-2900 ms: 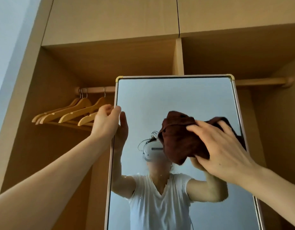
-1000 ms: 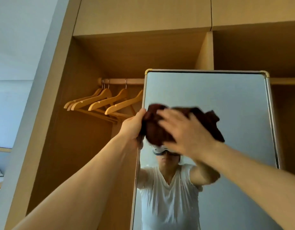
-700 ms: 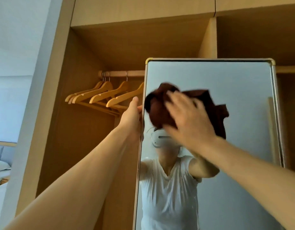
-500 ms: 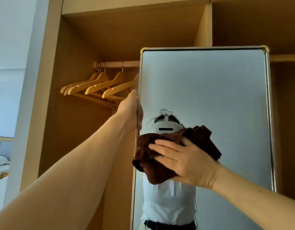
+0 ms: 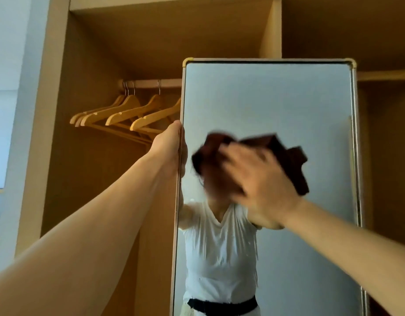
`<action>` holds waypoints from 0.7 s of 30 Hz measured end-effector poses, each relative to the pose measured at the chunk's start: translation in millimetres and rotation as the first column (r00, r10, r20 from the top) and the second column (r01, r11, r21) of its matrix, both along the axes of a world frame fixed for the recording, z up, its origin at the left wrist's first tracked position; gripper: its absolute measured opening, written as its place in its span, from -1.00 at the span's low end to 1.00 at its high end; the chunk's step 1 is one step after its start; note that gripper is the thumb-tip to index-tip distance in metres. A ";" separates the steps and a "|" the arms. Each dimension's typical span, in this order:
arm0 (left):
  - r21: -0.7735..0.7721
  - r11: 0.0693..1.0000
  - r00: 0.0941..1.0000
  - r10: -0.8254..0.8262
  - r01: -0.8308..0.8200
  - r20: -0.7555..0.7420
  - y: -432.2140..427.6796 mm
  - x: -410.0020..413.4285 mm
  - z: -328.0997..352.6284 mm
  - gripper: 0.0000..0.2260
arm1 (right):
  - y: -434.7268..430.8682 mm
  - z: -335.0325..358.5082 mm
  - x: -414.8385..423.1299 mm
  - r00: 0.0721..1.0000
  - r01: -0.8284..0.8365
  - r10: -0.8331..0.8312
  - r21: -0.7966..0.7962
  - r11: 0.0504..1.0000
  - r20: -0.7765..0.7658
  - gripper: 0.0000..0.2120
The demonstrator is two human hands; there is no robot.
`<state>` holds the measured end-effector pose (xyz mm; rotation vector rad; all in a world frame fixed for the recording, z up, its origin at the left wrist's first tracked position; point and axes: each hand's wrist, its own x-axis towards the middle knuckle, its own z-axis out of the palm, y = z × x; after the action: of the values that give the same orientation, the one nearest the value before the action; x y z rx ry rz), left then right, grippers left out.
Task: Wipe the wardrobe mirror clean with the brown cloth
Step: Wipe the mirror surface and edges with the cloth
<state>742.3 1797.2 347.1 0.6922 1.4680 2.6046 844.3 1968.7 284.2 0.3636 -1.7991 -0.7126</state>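
Up from lower on the mirror [image 5: 277, 106] has come the right hand [image 5: 261, 185], blurred, fingers flat, pressing the brown cloth [image 5: 288, 153] against the glass at mid-height. The left hand [image 5: 170, 151] grips the mirror's left edge.

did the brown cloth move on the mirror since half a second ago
Yes. The brown cloth has gone up the mirror, nearer its top edge, now level with the left hand.

Single wide-angle view from a head-worn camera. Faces forward and slightly upward, close to the wardrobe mirror [image 5: 277, 101], in front of its upper half. Frames hanger rail [image 5: 149, 83] at left, shelf underside [image 5: 165, 37] above.
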 end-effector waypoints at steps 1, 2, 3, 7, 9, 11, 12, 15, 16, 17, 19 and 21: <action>0.014 1.000 1.000 -0.015 0.015 0.018 0.4 1.6 0.5 -0.72 | 3.3 -19.7 2.0 0.996 -0.004 -0.006 0.106 0.994 0.091 -0.48; 0.022 0.999 0.998 -0.036 0.035 0.045 1.5 2.8 1.0 -0.75 | 8.0 -32.4 3.7 0.986 -0.022 -0.010 0.184 0.983 0.166 -0.52; 0.018 0.999 0.996 -0.049 0.048 0.070 2.0 3.9 1.4 -0.78 | 12.3 -37.2 5.5 0.975 -0.046 -0.010 0.243 0.969 0.224 -0.55; -0.038 0.999 1.000 0.001 0.000 0.016 2.3 3.0 -0.9 -0.77 | 20.2 6.6 12.6 0.972 0.005 -0.065 0.255 0.967 0.227 -0.52; -0.076 0.996 0.997 0.052 -0.056 -0.061 2.2 2.7 -3.3 -0.77 | 25.4 52.6 15.1 0.997 0.071 -0.073 0.050 0.996 0.030 -0.44; -0.056 0.995 0.991 0.070 -0.077 -0.112 2.6 1.3 -4.0 -0.82 | 31.4 94.4 16.7 0.988 0.088 -0.110 -0.188 0.978 -0.110 -0.44; -0.056 0.994 0.986 0.083 -0.092 -0.144 2.3 0.2 -4.4 -0.84 | 32.5 106.4 15.7 0.981 0.073 -0.118 -0.272 0.960 -0.153 -0.45; -0.119 0.982 0.963 0.116 -0.148 -0.243 -0.2 -2.5 -6.4 -0.83 | 25.0 90.3 9.1 0.959 0.010 -0.101 -0.324 0.946 -0.264 -0.47; -0.125 0.980 0.958 0.120 -0.157 -0.260 -0.1 -3.0 -7.0 -0.82 | 22.6 68.9 6.7 0.967 0.003 -0.073 -0.276 0.961 -0.243 -0.46; -0.122 0.978 0.955 0.132 -0.169 -0.264 0.7 -2.2 -7.0 -0.81 | 20.6 42.7 5.8 0.981 -0.002 -0.035 -0.191 0.982 -0.188 -0.44; -0.089 0.977 0.958 0.168 -0.193 -0.234 3.2 -0.7 -5.0 -0.82 | 23.5 -9.2 8.8 1.000 0.012 -0.012 0.057 0.998 0.012 -0.47; -0.076 0.973 0.957 0.199 -0.219 -0.213 6.7 0.9 -3.8 -0.88 | 34.8 -40.8 16.9 0.981 0.001 -0.051 0.260 0.966 0.186 -0.54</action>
<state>743.1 1803.9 343.3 0.8584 1.8094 2.6545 861.1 2003.5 243.4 0.6003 -1.8969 -0.9631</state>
